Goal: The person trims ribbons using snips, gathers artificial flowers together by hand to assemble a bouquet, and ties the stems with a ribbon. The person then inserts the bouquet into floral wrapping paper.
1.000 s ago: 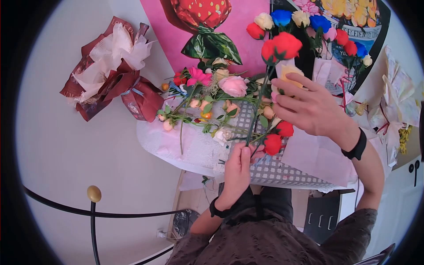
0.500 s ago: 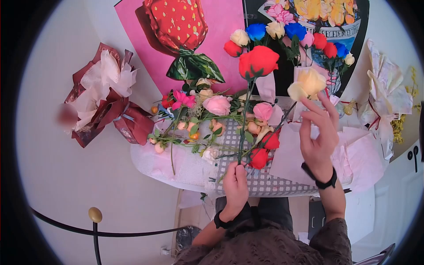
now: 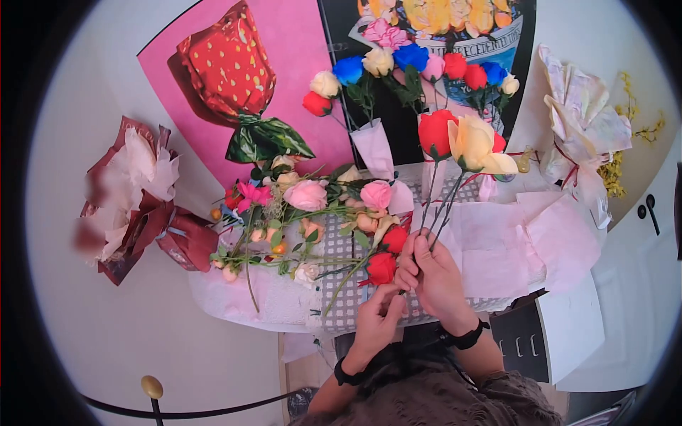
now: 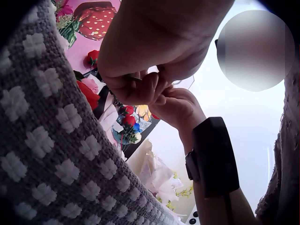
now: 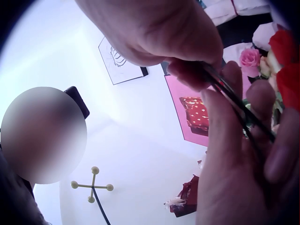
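My right hand point(image 3: 437, 280) grips a small bunch of long dark green stems point(image 3: 448, 206) near their lower part. At the top of the bunch stand a big red rose point(image 3: 435, 135) and a pale yellow rose point(image 3: 472, 145), with more red point(image 3: 499, 144) showing behind the yellow petals. Just below, my left hand point(image 3: 378, 319) has its fingers curled round the stem ends. The left wrist view shows a bit of stem point(image 4: 135, 78) between its fingers. In the right wrist view the stems point(image 5: 239, 103) run across the left hand's fingers.
Loose flowers, among them a pink rose point(image 3: 305, 195) and a red rose point(image 3: 381, 268), cover the table's left and middle. Pale pink wrapping paper point(image 3: 490, 248) lies to the right. Upright roses, blue point(image 3: 348, 69) among them, stand behind. Wrapped bouquets point(image 3: 188, 238) flank the table.
The right hand has brought the yellow rose from the right to the red rose and now grips the stems together. The left hand has slid down to the stem ends. The view has turned right.
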Action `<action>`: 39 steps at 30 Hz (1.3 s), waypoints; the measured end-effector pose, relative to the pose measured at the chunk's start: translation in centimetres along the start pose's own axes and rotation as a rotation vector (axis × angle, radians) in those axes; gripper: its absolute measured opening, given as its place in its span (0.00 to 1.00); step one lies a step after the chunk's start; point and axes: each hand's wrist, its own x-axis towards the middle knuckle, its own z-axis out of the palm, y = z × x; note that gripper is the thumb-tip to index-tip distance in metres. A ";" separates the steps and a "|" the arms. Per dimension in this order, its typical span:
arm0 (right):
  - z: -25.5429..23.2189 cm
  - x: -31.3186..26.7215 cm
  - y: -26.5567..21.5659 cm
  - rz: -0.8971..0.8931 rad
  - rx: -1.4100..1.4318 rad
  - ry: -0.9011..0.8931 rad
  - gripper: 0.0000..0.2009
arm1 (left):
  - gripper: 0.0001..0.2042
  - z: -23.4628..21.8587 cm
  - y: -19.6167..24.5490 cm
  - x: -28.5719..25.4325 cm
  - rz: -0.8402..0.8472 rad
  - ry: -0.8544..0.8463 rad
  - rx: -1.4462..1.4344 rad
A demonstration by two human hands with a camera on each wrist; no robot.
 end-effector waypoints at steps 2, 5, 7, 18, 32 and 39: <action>0.4 0.1 -0.2 -0.035 -0.012 0.023 0.11 | 0.11 -0.6 1.1 -0.2 -0.086 -0.050 -0.169; 0.8 0.3 -0.3 -0.119 0.010 -0.011 0.10 | 0.13 -0.3 1.7 -0.1 -0.114 -0.010 -0.320; 1.1 0.3 -0.1 -0.209 0.006 0.054 0.12 | 0.14 0.2 1.9 -0.2 -0.121 -0.001 -0.384; -0.2 -0.7 -0.4 -0.259 0.154 -0.034 0.19 | 0.04 2.1 1.7 0.5 -0.033 0.069 -0.269; -2.4 -1.3 0.1 -0.086 -0.052 -0.062 0.19 | 0.05 1.7 0.1 0.0 0.000 0.040 -0.134; -1.1 -1.1 0.0 -0.133 0.095 -0.099 0.20 | 0.07 1.5 0.0 -0.6 0.001 0.034 -0.113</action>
